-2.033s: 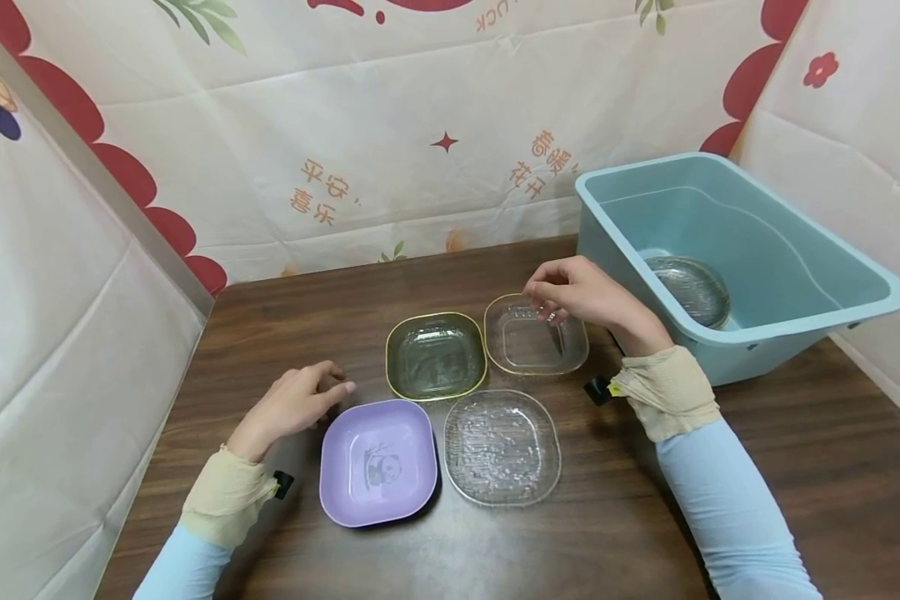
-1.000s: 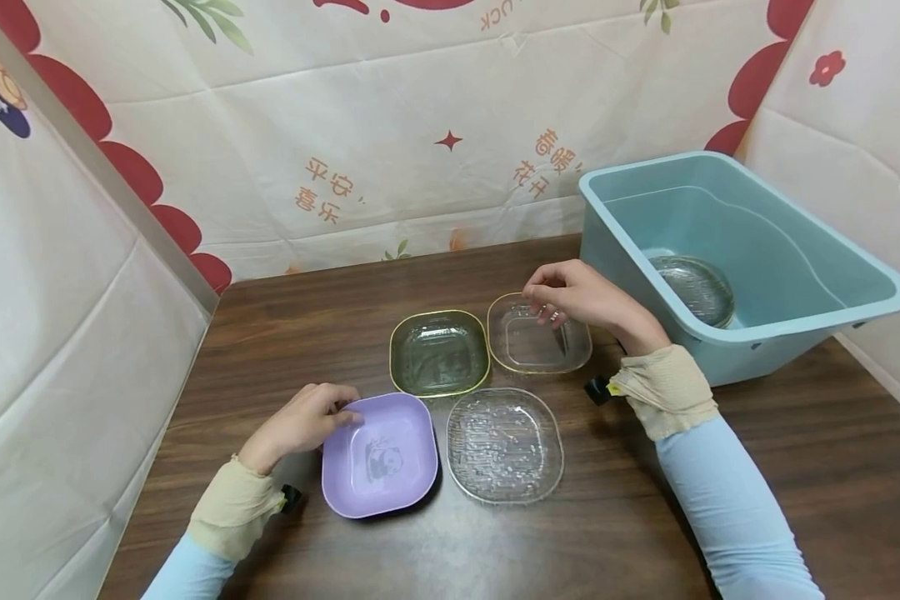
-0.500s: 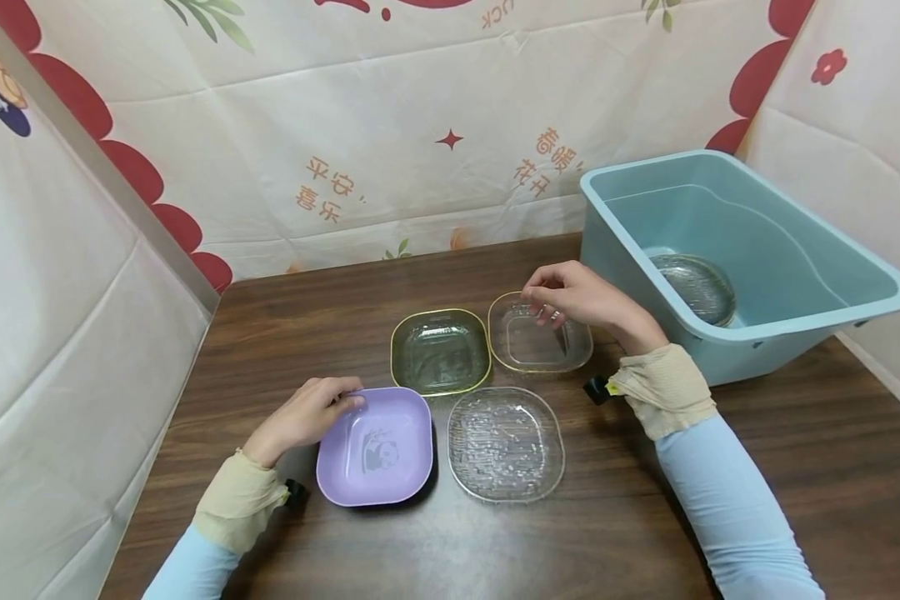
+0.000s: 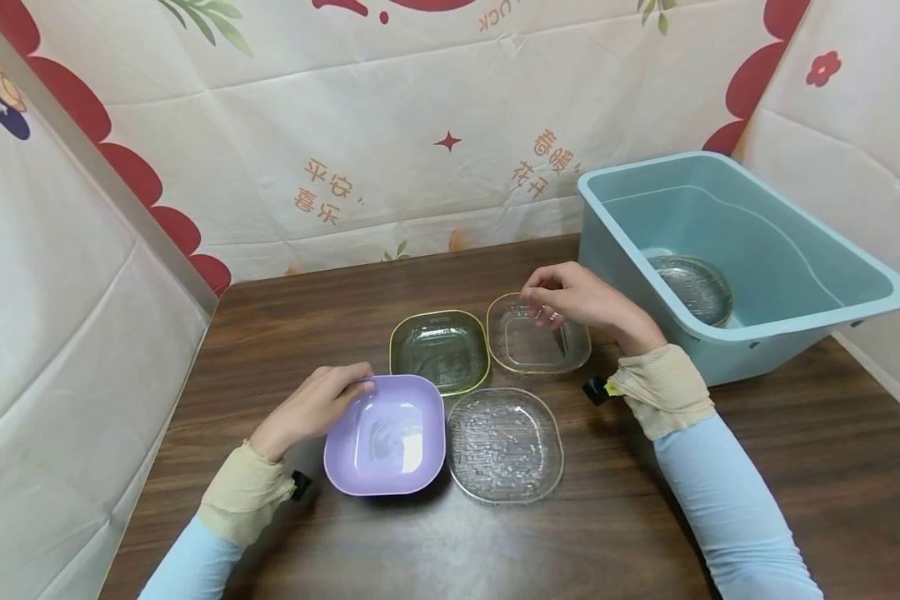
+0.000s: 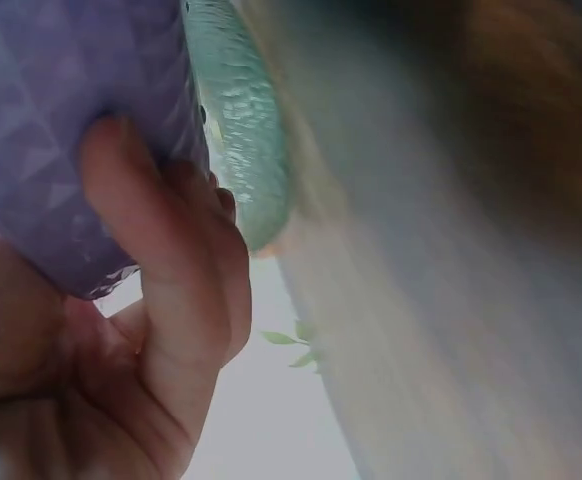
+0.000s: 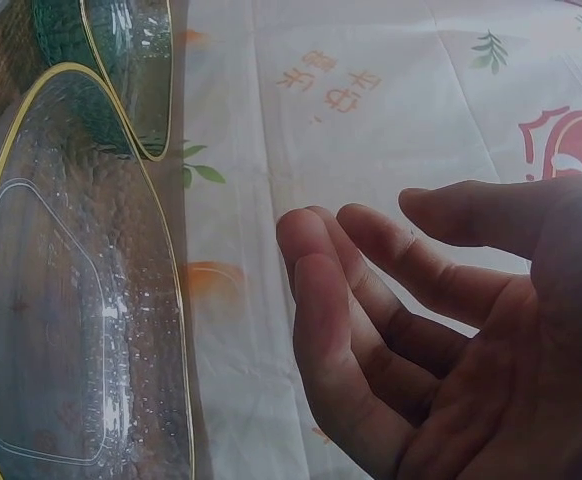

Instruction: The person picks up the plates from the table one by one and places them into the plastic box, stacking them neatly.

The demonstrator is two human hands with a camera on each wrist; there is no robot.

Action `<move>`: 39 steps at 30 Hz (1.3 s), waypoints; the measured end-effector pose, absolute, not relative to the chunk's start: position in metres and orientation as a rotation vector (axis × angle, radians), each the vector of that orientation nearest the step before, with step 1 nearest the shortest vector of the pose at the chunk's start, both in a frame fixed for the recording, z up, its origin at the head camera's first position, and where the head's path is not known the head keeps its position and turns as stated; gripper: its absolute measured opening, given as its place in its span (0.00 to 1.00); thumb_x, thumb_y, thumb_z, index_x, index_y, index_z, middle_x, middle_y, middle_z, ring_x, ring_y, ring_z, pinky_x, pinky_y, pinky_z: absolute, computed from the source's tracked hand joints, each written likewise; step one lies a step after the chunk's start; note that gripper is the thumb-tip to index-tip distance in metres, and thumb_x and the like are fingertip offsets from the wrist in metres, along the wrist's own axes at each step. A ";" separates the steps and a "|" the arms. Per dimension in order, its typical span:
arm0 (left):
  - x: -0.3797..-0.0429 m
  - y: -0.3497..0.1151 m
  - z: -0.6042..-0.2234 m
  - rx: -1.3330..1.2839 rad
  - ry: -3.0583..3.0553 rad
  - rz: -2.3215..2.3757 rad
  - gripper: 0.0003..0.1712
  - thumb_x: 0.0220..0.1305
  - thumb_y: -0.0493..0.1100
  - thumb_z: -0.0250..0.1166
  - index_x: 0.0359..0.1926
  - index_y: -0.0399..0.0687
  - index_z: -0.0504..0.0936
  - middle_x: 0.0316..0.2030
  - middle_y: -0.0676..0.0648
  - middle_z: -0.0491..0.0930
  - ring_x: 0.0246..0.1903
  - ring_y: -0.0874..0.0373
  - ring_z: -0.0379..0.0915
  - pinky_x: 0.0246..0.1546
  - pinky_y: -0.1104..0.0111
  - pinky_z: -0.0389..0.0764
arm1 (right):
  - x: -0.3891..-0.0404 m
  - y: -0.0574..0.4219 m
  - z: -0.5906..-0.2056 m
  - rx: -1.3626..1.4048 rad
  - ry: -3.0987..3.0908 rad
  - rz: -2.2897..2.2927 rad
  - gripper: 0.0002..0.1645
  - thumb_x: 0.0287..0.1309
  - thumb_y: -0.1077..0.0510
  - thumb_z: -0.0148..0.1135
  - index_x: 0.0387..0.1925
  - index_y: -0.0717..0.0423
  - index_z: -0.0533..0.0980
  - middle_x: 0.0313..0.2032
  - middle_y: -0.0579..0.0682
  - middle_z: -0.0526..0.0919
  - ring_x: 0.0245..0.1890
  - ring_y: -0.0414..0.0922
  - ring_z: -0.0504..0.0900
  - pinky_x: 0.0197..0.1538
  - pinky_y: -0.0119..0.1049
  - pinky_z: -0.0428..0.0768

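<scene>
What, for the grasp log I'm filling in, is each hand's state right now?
Left hand: holding the purple dish by its edge.
Right hand: open, fingers loosely curled, holding nothing, near the clear gold-rimmed dish.

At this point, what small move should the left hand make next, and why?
Probably lift the purple bowl higher: the left hand grips its edge, and in the head view the bowl overlaps the green dish, so moving low might bump it.

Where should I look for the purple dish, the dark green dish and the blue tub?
Purple dish [image 4: 384, 440], head view: its inner base.
Dark green dish [image 4: 438, 360], head view: its inner base.
Blue tub [image 4: 757, 250], head view: its inner wall, right side.
</scene>
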State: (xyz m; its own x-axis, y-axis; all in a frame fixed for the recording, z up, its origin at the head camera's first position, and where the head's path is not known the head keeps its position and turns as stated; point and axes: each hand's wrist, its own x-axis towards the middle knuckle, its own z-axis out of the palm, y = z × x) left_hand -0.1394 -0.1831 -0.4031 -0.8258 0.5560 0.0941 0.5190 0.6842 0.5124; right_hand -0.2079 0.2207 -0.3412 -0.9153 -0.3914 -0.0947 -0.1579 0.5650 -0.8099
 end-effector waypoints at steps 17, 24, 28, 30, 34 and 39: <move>-0.171 -0.136 -0.373 0.767 2.932 0.888 0.08 0.77 0.41 0.59 0.37 0.48 0.80 0.25 0.50 0.74 0.27 0.57 0.69 0.27 0.68 0.69 | -0.202 0.215 -0.337 -0.451 2.504 -1.277 0.16 0.78 0.55 0.54 0.50 0.64 0.80 0.39 0.65 0.87 0.32 0.50 0.89 0.35 0.47 0.90; -0.183 -0.116 -0.371 0.724 2.936 0.934 0.10 0.78 0.44 0.58 0.38 0.49 0.80 0.26 0.49 0.76 0.29 0.55 0.71 0.30 0.66 0.71 | -0.199 0.211 -0.337 -0.411 2.390 -1.360 0.22 0.78 0.49 0.53 0.56 0.64 0.74 0.38 0.66 0.85 0.29 0.48 0.88 0.37 0.52 0.91; -0.187 -0.106 -0.369 0.720 2.954 0.974 0.09 0.78 0.44 0.58 0.38 0.49 0.80 0.26 0.49 0.76 0.29 0.54 0.71 0.31 0.65 0.71 | -0.199 0.209 -0.336 -0.373 2.373 -1.365 0.30 0.76 0.41 0.55 0.62 0.62 0.70 0.42 0.66 0.83 0.32 0.52 0.89 0.39 0.55 0.91; -0.188 -0.101 -0.368 0.713 2.966 0.984 0.09 0.78 0.44 0.58 0.38 0.49 0.80 0.26 0.49 0.75 0.29 0.54 0.71 0.31 0.64 0.71 | -0.198 0.207 -0.336 -0.354 2.349 -1.362 0.34 0.74 0.39 0.56 0.66 0.61 0.67 0.46 0.69 0.81 0.35 0.57 0.90 0.39 0.56 0.90; -0.190 -0.091 -0.367 0.698 2.984 0.990 0.09 0.78 0.44 0.59 0.38 0.49 0.80 0.26 0.48 0.75 0.30 0.53 0.71 0.31 0.64 0.70 | -0.196 0.203 -0.337 -0.333 2.289 -1.333 0.42 0.72 0.38 0.58 0.73 0.57 0.57 0.55 0.73 0.79 0.41 0.61 0.90 0.37 0.54 0.91; -0.194 -0.079 -0.368 0.679 2.999 0.996 0.09 0.77 0.44 0.59 0.37 0.48 0.81 0.27 0.47 0.77 0.31 0.51 0.72 0.32 0.63 0.71 | -0.194 0.197 -0.341 -0.333 2.248 -1.308 0.46 0.71 0.40 0.62 0.77 0.54 0.52 0.61 0.71 0.77 0.42 0.59 0.91 0.37 0.56 0.90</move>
State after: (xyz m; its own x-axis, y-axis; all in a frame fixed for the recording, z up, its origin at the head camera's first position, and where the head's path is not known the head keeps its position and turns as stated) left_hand -0.1938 -0.0789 -0.3676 -0.9078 0.3614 0.2127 0.4169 0.7225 0.5516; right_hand -0.1945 0.1974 -0.3413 -0.8381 -0.4510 -0.3069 0.0439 0.5050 -0.8620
